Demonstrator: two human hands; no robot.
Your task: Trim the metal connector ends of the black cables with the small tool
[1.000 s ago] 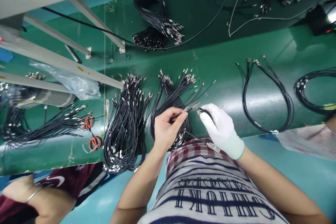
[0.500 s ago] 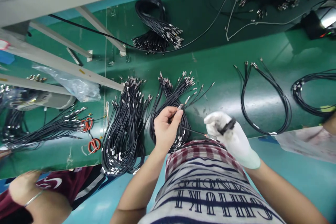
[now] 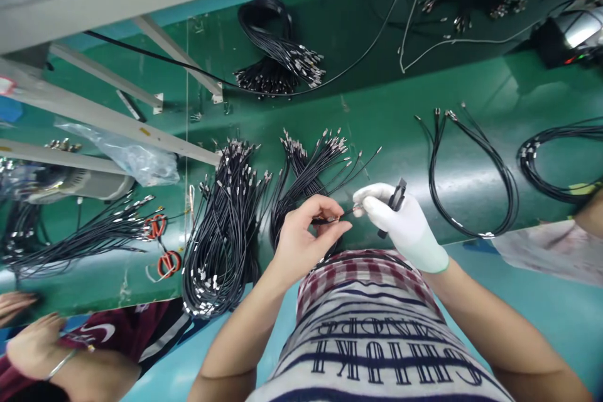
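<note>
Bare, my left hand (image 3: 308, 232) pinches a thin black cable (image 3: 347, 214) near its end, between thumb and fingertips. My right hand (image 3: 406, 223), in a white glove, pinches the cable's other visible stretch just to the right. A small black tool (image 3: 396, 198) lies across the gloved palm, tucked under the fingers; its kind is unclear. Beneath and behind my left hand lies a looped bundle of black cables (image 3: 308, 173) with silver connector tips. A larger cable bundle (image 3: 221, 220) rests to the left of it.
Red-handled scissors (image 3: 168, 262) and a fanned cable bundle (image 3: 94, 229) lie left. Looped cables (image 3: 506, 191) lie right. Another bundle (image 3: 277, 44) sits at the back, near metal frame legs (image 3: 176, 56). A co-worker's arm (image 3: 70, 358) shows at lower left.
My right hand has moved left and up to meet my left hand, and its fingers now pinch the cable. My left hand has shifted slightly right and turned. The co-worker's hands have moved.
</note>
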